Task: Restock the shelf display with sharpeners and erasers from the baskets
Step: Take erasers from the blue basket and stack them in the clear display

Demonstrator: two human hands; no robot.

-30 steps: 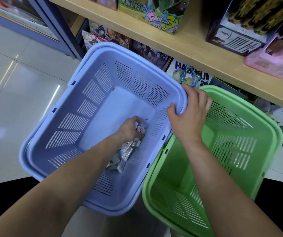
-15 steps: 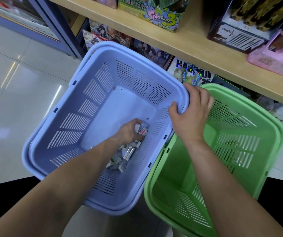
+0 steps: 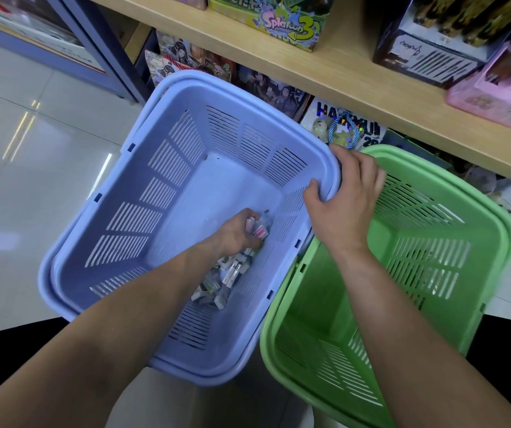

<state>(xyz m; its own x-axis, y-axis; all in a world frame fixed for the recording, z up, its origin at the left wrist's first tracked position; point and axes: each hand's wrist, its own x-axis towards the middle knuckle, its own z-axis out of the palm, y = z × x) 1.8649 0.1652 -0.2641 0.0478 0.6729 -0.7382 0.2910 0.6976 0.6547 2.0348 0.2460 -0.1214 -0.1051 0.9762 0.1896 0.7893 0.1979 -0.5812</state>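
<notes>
A blue slotted basket (image 3: 167, 186) sits tilted on the floor, with a pile of small white boxed erasers (image 3: 226, 276) in its lower right corner. My left hand (image 3: 241, 233) reaches down into that corner and grips a few erasers, one with a red label showing between the fingers. My right hand (image 3: 343, 202) grips the blue basket's right rim, thumb inside and fingers over the outer edge. A green basket (image 3: 427, 273) stands right beside it, with nothing visible inside.
A wooden shelf (image 3: 356, 75) runs across the top with boxed toys, including a Splatoon 3 box (image 3: 278, 20) and a pink box (image 3: 495, 91). Comic packs and a Haikyuu item (image 3: 343, 125) stand under the shelf. Glossy tiled floor (image 3: 31, 149) lies at left.
My left hand has closed on some erasers and shifted slightly up and right in the basket corner. My right hand keeps its hold on the rim.
</notes>
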